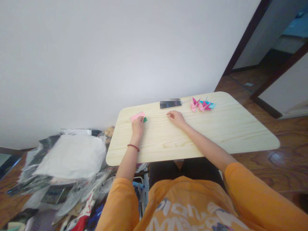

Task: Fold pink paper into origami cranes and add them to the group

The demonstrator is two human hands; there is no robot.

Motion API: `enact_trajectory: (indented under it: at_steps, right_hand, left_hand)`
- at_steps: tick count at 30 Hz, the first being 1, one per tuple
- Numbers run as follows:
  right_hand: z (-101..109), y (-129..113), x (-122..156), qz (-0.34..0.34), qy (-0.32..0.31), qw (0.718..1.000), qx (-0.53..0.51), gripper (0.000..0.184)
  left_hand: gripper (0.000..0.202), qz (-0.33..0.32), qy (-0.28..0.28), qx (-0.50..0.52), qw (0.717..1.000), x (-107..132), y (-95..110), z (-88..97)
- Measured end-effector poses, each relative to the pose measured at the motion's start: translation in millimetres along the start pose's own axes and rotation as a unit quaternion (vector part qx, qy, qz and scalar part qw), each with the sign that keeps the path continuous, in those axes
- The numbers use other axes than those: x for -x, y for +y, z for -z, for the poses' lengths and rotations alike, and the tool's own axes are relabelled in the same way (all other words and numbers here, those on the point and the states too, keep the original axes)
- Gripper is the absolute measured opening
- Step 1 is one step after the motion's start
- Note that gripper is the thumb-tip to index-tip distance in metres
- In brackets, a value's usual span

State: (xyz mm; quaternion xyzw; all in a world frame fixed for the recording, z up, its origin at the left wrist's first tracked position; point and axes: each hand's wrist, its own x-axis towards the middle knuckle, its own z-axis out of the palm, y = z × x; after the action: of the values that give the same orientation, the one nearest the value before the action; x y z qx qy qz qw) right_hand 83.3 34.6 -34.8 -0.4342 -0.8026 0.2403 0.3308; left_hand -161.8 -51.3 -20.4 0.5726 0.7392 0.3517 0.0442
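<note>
Orange shirt [190, 205]; left grip [138, 126] closed on pink paper [137, 116]; right grip [176, 118] loose, empty.

camera: on your head | facing: forward and down, past your chest [185, 205] | near: your left hand [138, 125] and right hand [176, 118] on the table [216, 134] | far: wall [120, 57]

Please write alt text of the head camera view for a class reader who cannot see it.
A person's left hand rests on a pink paper square beside a green piece on a pale wooden table, the right hand lying nearby. Pink and blue origami cranes sit farther along the far edge, by a blurred, pixelated device.
</note>
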Motion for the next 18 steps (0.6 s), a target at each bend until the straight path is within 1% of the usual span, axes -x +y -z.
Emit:
enact_trajectory:
  at_steps: [8, 13, 18]
  right_hand:
    - [0.8, -2.4, -0.8, -0.005, -0.002, 1.000, 0.002, 0.024]
    - [1.3, -3.3, -0.5, -0.008, -0.006, 1.000, 0.003, 0.025]
    - [1.6, -4.1, -0.4, -0.008, -0.009, 1.000, 0.002, 0.026]
  left_hand:
    - [0.013, 0.074, 0.029, 0.038, 0.996, -0.7, 1.0, 2.6]
    - [0.015, 0.117, 0.009, 0.084, 0.990, -4.6, -3.4, 6.8]
    - [0.021, 0.132, 0.007, 0.138, 0.981, -8.0, -5.4, 11.4]
